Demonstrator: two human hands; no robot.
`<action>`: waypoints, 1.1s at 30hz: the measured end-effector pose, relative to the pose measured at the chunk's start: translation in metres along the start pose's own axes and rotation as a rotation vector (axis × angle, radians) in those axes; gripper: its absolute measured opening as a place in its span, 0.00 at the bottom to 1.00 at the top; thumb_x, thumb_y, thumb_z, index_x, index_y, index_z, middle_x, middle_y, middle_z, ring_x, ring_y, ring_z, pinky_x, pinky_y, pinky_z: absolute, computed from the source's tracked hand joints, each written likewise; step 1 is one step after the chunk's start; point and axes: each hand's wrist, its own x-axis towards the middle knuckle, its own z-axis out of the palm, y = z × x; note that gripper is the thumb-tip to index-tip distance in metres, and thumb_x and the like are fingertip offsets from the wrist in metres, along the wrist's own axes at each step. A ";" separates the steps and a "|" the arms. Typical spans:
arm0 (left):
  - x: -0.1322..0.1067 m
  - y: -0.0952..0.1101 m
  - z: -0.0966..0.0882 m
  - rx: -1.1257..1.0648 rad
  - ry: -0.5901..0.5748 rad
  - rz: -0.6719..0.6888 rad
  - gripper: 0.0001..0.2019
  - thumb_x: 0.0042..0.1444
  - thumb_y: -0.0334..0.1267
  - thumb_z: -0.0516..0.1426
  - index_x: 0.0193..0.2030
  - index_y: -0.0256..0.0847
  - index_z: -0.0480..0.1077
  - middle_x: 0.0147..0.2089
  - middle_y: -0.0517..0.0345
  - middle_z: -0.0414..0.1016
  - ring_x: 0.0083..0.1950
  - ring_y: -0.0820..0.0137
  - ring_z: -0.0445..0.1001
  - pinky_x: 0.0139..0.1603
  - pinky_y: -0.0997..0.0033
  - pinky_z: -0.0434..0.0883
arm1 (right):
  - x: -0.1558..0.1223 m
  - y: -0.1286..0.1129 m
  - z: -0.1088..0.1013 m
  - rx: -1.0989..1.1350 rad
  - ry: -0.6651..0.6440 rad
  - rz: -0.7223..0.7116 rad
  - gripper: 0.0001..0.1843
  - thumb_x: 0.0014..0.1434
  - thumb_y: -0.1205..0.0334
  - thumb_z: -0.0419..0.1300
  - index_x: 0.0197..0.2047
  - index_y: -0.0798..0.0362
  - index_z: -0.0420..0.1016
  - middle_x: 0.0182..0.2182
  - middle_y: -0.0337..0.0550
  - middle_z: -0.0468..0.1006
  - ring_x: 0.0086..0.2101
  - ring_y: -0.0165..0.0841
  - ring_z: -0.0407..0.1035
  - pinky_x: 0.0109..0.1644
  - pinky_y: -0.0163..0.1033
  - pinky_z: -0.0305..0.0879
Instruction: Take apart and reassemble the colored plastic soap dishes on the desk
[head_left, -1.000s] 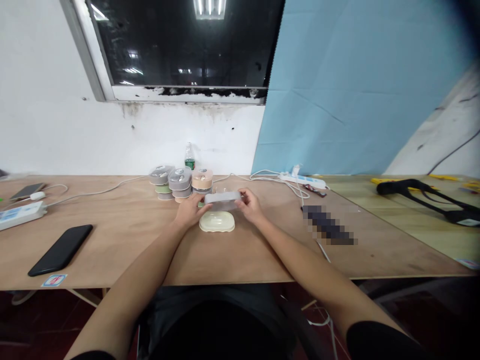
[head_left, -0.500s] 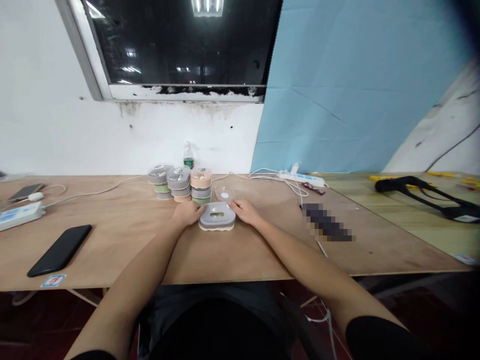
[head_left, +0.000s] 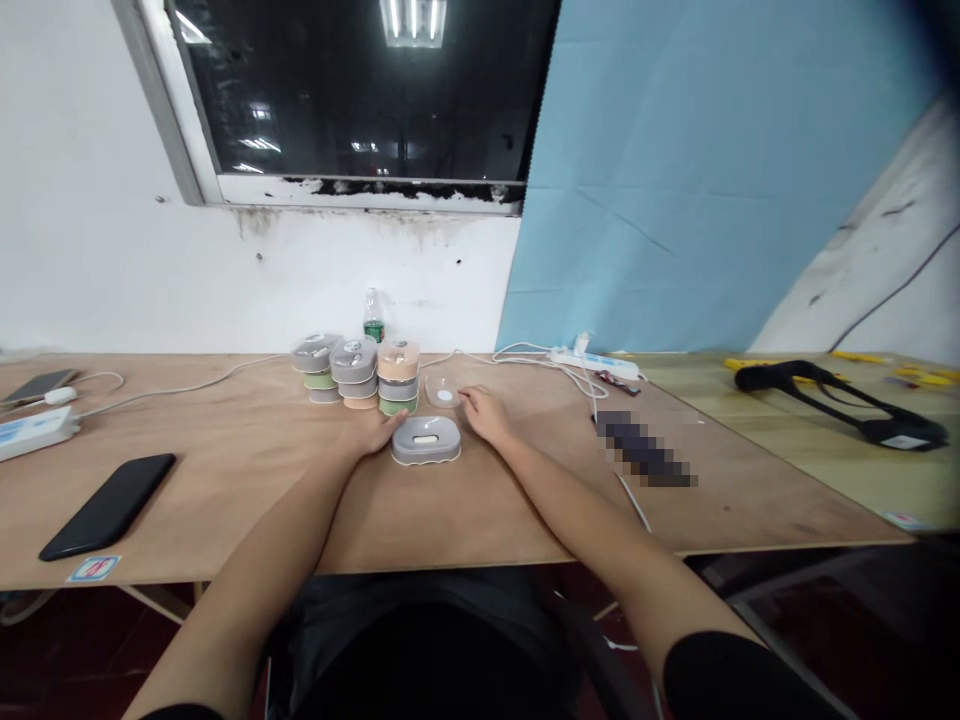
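A grey oval soap dish (head_left: 426, 441) with a slot in its middle stands on the table in front of me. My left hand (head_left: 377, 432) rests at its left side, thumb stretched toward the far left corner and apart from the fingers; it holds nothing. Behind the dish lies a clear lid (head_left: 441, 386) with a round white sticker. My right hand (head_left: 481, 410) is at the lid's right edge, its fingers drawn together on the rim. Part of that edge is hidden behind the fingertips.
Stacked lidded soap boxes (head_left: 356, 365) in grey, green and peach stand behind my left hand, with a bottle (head_left: 373, 318) behind them. A black phone (head_left: 109, 507) lies at left. Power strips (head_left: 596, 362), white cables and a black strap-like frame (head_left: 847, 405) are further out.
Both hands have let go of the soap dish. My right hand has moved away to the clear lid behind it; my left hand has slid slightly off the dish's left side.
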 end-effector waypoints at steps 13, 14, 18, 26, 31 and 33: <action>-0.012 0.016 -0.015 0.001 0.139 0.149 0.31 0.61 0.62 0.40 0.24 0.41 0.68 0.28 0.54 0.74 0.31 0.66 0.71 0.29 0.70 0.60 | -0.004 0.012 -0.014 0.007 0.111 0.047 0.12 0.56 0.54 0.61 0.40 0.51 0.75 0.37 0.45 0.73 0.37 0.35 0.68 0.43 0.40 0.64; -0.012 0.017 -0.015 -0.003 0.142 0.157 0.30 0.61 0.61 0.40 0.24 0.41 0.69 0.28 0.54 0.74 0.32 0.65 0.71 0.29 0.70 0.59 | -0.004 0.013 -0.016 0.018 0.120 0.042 0.13 0.56 0.53 0.61 0.41 0.51 0.75 0.39 0.46 0.74 0.39 0.36 0.69 0.45 0.40 0.64; -0.013 0.017 -0.014 -0.011 0.127 0.153 0.30 0.61 0.61 0.41 0.26 0.41 0.70 0.28 0.54 0.74 0.31 0.65 0.72 0.29 0.70 0.59 | -0.005 0.020 -0.010 0.025 -0.089 -0.007 0.17 0.53 0.56 0.64 0.45 0.52 0.75 0.42 0.47 0.75 0.43 0.38 0.69 0.47 0.41 0.64; -0.013 0.017 -0.015 -0.013 0.138 0.153 0.29 0.61 0.61 0.42 0.33 0.41 0.74 0.34 0.53 0.77 0.35 0.64 0.74 0.31 0.70 0.62 | -0.005 0.011 -0.014 -0.030 -0.046 0.017 0.11 0.50 0.55 0.64 0.30 0.52 0.70 0.31 0.41 0.72 0.32 0.33 0.66 0.36 0.36 0.59; -0.014 0.020 -0.016 -0.038 0.165 0.126 0.25 0.61 0.59 0.45 0.43 0.43 0.74 0.37 0.53 0.78 0.38 0.64 0.75 0.34 0.70 0.64 | -0.007 -0.005 -0.029 0.059 0.240 -0.007 0.17 0.51 0.48 0.63 0.28 0.51 0.64 0.27 0.38 0.67 0.29 0.31 0.61 0.34 0.35 0.57; -0.014 0.022 -0.016 -0.055 0.195 0.109 0.24 0.60 0.58 0.48 0.48 0.44 0.72 0.38 0.55 0.78 0.39 0.64 0.75 0.34 0.70 0.64 | -0.009 -0.011 -0.032 0.136 0.284 -0.060 0.16 0.53 0.48 0.61 0.28 0.51 0.63 0.26 0.37 0.65 0.27 0.29 0.59 0.33 0.35 0.57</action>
